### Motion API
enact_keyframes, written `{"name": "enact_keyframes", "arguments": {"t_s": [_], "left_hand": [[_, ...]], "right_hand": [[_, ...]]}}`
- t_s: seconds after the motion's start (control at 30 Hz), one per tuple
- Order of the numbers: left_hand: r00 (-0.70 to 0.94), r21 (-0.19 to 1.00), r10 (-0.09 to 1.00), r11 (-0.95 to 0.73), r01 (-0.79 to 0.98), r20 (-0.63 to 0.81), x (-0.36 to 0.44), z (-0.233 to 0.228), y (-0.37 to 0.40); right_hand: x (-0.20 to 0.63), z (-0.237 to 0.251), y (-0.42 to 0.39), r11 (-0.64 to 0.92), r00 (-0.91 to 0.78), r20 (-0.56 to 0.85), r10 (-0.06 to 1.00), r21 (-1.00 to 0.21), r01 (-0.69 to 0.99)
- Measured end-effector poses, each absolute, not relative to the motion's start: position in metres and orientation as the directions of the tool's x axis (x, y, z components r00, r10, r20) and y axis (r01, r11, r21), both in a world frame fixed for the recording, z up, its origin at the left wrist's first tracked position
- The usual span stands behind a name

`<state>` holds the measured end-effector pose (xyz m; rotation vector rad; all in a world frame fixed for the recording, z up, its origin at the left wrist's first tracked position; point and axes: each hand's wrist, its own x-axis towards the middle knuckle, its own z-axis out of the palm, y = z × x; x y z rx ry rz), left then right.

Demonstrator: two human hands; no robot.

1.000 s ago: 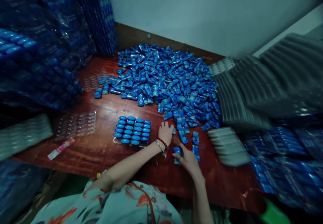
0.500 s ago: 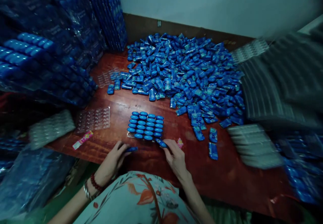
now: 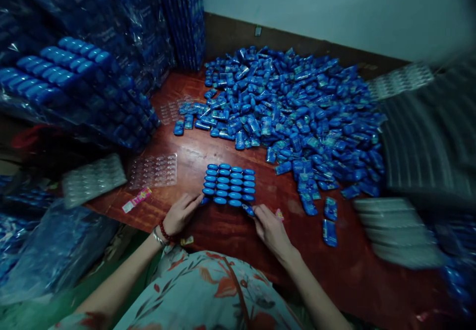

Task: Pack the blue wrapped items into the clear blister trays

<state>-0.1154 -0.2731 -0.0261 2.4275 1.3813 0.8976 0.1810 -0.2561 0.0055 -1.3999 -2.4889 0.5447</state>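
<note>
In front of me lies a blister tray [image 3: 229,184] filled with rows of glossy blue oval pieces, on a reddish-brown wooden table [image 3: 223,235]. My left hand [image 3: 183,213] is at the tray's near left corner, its fingers closed on a small blue packet [image 3: 205,200], partly hidden. At the near right corner, my right hand [image 3: 268,223] pinches another blue packet [image 3: 248,210]. Whether either packet touches the tray, I cannot tell. Beyond the tray spreads a big heap of blue packets [image 3: 282,106].
Clear plastic trays [image 3: 154,170] and a whitish tray stack [image 3: 94,178] lie to the left. Tall stacks of filled blue trays [image 3: 107,87] rise behind them. On the right are more trays [image 3: 397,231], blurred. A pink strip [image 3: 137,200] lies near the left edge.
My left hand has moved up and forward with its packet to the tray's near left corner. My right hand stays by the near right corner. The whole view has shifted slightly.
</note>
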Motion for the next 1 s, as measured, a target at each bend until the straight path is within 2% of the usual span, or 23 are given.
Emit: {"name": "enact_keyframes", "arguments": {"t_s": [0.17, 0.23, 0.37, 0.47, 0.53, 0.6, 0.63, 0.7, 0.77, 0.83, 0.9, 1.0], "left_hand": [[0.581, 0.328, 0.754, -0.656, 0.680, 0.305, -0.115, -0.010, -0.264], [0.637, 0.288, 0.734, -0.679, 0.675, 0.238, -0.109, -0.002, -0.261], [0.712, 0.208, 0.693, -0.718, 0.664, 0.118, -0.094, 0.006, -0.254], [0.701, 0.175, 0.700, -0.714, 0.678, 0.136, -0.087, 0.003, -0.250], [0.657, 0.194, 0.725, -0.688, 0.699, 0.208, -0.089, -0.001, -0.251], [0.572, 0.260, 0.761, -0.645, 0.719, 0.307, -0.093, -0.008, -0.255], [0.504, 0.317, 0.789, -0.607, 0.729, 0.351, -0.094, -0.013, -0.259], [0.254, 0.504, 0.881, -0.442, 0.742, 0.399, -0.092, -0.028, -0.263], [-0.057, 0.741, 0.948, -0.206, 0.638, 0.313, -0.084, -0.044, -0.262], [-0.229, 0.905, 0.969, 0.014, 0.424, 0.093, -0.072, -0.058, -0.255], [-0.249, 0.952, 0.964, 0.159, 0.262, -0.093, -0.059, -0.065, -0.244], [-0.264, 0.962, 0.949, 0.218, 0.162, -0.170, -0.046, -0.065, -0.232]], "right_hand": [[0.168, 0.030, -0.254, 0.515, -0.549, -0.230, 0.804, -0.193, 0.835], [0.157, 0.038, -0.251, 0.537, -0.546, -0.290, 0.786, -0.118, 0.835], [0.142, 0.039, -0.246, 0.530, -0.510, -0.295, 0.808, -0.014, 0.848], [0.145, 0.023, -0.252, 0.492, -0.485, -0.188, 0.854, -0.011, 0.871], [0.154, 0.005, -0.261, 0.450, -0.453, -0.042, 0.890, -0.068, 0.890], [0.166, -0.018, -0.270, 0.411, -0.393, 0.126, 0.911, -0.205, 0.888], [0.172, -0.030, -0.274, 0.388, -0.345, 0.188, 0.919, -0.296, 0.873], [0.179, -0.054, -0.274, 0.286, -0.173, 0.270, 0.947, -0.467, 0.837], [0.178, -0.072, -0.265, 0.094, 0.097, 0.253, 0.963, -0.647, 0.757], [0.166, -0.081, -0.250, -0.020, 0.250, 0.155, 0.956, -0.813, 0.582], [0.149, -0.083, -0.233, -0.078, 0.291, 0.041, 0.956, -0.919, 0.386], [0.124, -0.079, -0.214, -0.164, 0.335, -0.088, 0.938, -0.965, 0.206]]}}
